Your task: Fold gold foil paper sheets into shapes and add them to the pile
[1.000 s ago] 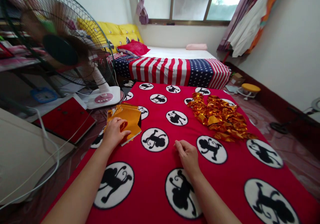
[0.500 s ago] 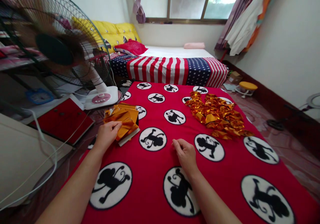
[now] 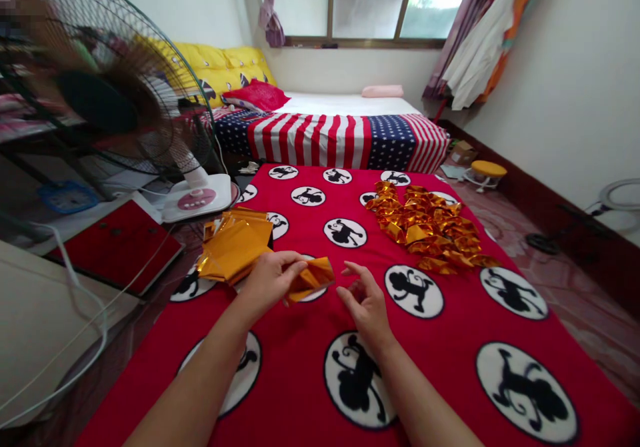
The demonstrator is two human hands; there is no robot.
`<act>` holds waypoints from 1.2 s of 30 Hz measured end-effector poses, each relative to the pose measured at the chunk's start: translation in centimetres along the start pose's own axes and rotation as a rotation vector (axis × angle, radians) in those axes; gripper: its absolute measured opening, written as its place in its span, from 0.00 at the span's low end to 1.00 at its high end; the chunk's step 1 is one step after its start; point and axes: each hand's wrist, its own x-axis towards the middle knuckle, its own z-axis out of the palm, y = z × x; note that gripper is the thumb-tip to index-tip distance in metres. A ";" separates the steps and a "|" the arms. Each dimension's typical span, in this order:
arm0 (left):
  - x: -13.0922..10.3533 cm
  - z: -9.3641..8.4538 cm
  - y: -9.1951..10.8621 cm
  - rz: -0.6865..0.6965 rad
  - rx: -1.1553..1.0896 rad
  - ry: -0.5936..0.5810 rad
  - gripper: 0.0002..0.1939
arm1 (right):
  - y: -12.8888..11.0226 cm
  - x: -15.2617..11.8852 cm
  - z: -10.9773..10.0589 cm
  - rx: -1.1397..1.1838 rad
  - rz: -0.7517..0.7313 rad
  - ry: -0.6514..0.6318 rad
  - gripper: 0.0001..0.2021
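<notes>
Fingers [image 3: 291, 258] of the left hand [image 3: 269, 277] are pinching a bent, shiny orange foil sheet [image 3: 316, 275] over the red monkey-print cloth [image 3: 300, 360]; the right hand [image 3: 370, 302] is hovering just beside it, fingers [image 3: 358, 272] parted, gripping nothing.

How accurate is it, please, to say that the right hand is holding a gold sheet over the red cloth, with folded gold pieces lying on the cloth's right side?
Not quite: the head view shows the left hand holding the gold sheet over the red cloth; the right hand holds nothing. The folded gold pieces do lie on the cloth's right side.
</notes>
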 end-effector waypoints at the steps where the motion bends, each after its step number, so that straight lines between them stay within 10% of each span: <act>1: 0.1 1.0 0.4 -0.002 -0.037 -0.066 0.13 | -0.1 -0.1 0.0 0.037 -0.009 -0.016 0.25; 7: 0.3 4.6 -0.3 -0.068 -0.293 -0.182 0.19 | 0.1 -0.1 -0.4 0.102 0.049 0.032 0.09; 13: 0.1 4.9 -2.4 -0.350 -0.777 -0.017 0.37 | 0.9 0.8 -0.9 0.223 0.143 0.281 0.12; 22: -0.9 6.1 -2.1 -0.301 -0.774 -0.140 0.50 | 0.1 1.0 -1.2 0.352 0.312 0.183 0.33; 31: -0.9 6.5 -3.2 -0.403 -0.798 0.051 0.52 | 1.1 0.7 -1.1 -0.051 -0.116 0.143 0.21; 36: -0.9 6.1 -4.1 -0.391 -0.605 -0.010 0.34 | 0.8 0.5 -1.4 -0.171 -0.329 0.023 0.19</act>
